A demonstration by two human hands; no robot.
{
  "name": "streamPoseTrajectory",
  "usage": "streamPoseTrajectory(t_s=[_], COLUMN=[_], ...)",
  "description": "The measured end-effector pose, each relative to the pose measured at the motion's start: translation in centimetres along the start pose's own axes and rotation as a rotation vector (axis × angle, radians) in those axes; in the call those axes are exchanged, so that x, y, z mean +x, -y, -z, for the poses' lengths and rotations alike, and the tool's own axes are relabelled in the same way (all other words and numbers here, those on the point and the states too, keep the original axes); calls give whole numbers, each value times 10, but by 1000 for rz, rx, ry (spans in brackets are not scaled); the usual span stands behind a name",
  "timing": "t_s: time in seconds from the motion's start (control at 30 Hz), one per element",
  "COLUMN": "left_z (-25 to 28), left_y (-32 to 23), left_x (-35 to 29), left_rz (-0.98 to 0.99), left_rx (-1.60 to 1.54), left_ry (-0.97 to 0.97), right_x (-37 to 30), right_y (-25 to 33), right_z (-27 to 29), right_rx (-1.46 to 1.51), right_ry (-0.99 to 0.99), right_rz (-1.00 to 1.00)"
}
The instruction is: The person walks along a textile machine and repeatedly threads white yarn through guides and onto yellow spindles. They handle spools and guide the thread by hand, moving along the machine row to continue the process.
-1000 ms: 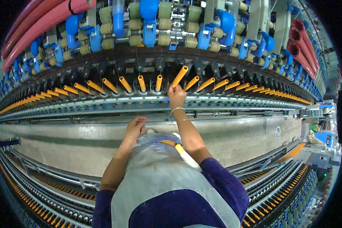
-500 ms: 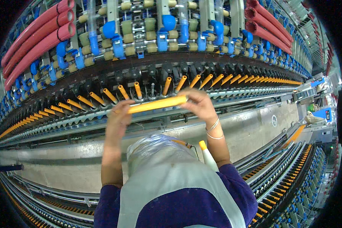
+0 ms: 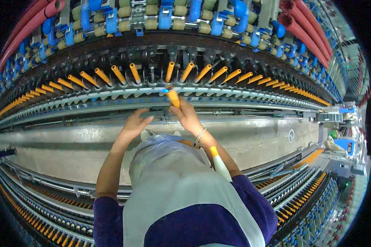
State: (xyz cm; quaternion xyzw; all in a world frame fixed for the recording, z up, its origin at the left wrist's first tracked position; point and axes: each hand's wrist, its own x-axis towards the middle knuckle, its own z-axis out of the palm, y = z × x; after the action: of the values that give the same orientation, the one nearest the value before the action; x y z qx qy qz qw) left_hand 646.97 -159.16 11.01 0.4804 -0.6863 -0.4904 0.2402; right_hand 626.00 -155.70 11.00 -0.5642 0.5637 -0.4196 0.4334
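My right hand grips one end of a yellow-orange bobbin tube, tilted with its far end toward the machine. My left hand is a little to the left, its thumb and fingers apart with nothing in them. Ahead stands a long row of similar orange tubes upright on spindles. One bare spindle shows in the row, just beyond and left of the held tube. A white bobbin with a yellow tip lies against my right forearm, beside my grey apron.
A metal rail runs along the machine before the spindles. Above them are blue fittings with pale rollers and red pipes. Behind me, past the concrete floor, another machine carries a row of orange tubes.
Both hands held the tube level between them; now my left hand has let go and drawn back. My right hand has moved left and turned the tube toward the spindles. The view has shifted.
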Motion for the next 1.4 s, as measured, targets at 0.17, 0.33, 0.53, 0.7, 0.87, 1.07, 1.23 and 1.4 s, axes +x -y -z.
streamPoseTrajectory(t_s=[0.17,0.33,0.53,0.7,0.87,1.07,1.23,1.4], left_z=[10,46,29,37,38,26,10,-8], left_y=[-5,18,60,74,86,94,89,39], left_x=[8,-22,-33,-29,-18,-3,7,45], left_rz=[289,281,232,327,379,502,471,460], left_rx=[-631,-1043,-1345,-1365,-1634,-1955,-1985,-1497], left_ry=[-166,-685,-514,-590,-455,-297,-117,108], right_x=[-4,18,86,74,93,113,50,38], right_y=[-76,-109,-90,-93,-120,-133,-72,48], right_z=[-18,7,-22,-18,-38,-54,-27,6], right_rx=[-715,-1098,-1082,-1091,-1001,-915,-191,439], right_ry=[193,521,132,43,-389,-489,-194,-340], right_rz=[147,-215,239,110,-33,-131,-56,74])
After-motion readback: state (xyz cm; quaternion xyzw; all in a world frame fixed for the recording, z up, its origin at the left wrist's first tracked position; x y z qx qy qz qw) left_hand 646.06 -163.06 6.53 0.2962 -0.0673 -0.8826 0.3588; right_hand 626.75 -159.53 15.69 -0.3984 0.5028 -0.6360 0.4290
